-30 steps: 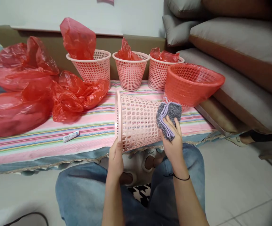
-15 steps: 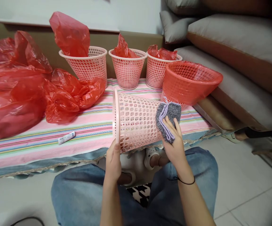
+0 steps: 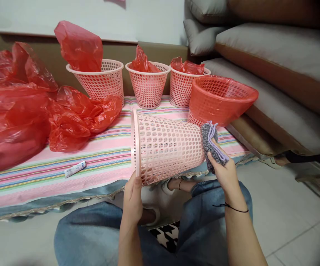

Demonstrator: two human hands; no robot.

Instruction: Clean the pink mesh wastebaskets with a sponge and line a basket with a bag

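Observation:
A pale pink mesh basket (image 3: 165,147) lies on its side over the near edge of the striped cloth (image 3: 101,159), its rim facing left. My left hand (image 3: 133,199) grips that rim from below, fingers closed on it. My right hand (image 3: 225,171) holds a folded grey cloth with a lilac edge (image 3: 211,146) and presses it against the basket's base on the right.
Three upright pink baskets (image 3: 149,83) with red plastic bags inside stand at the back. A basket lined in red plastic (image 3: 218,98) leans at the right. Loose red bags (image 3: 38,114) pile up on the left. A small white tube (image 3: 75,169) lies on the cloth. Cushions stack at right.
My right hand slid the grey cloth from the basket's side wall rightward onto its base end. My left hand kept its grip on the rim.

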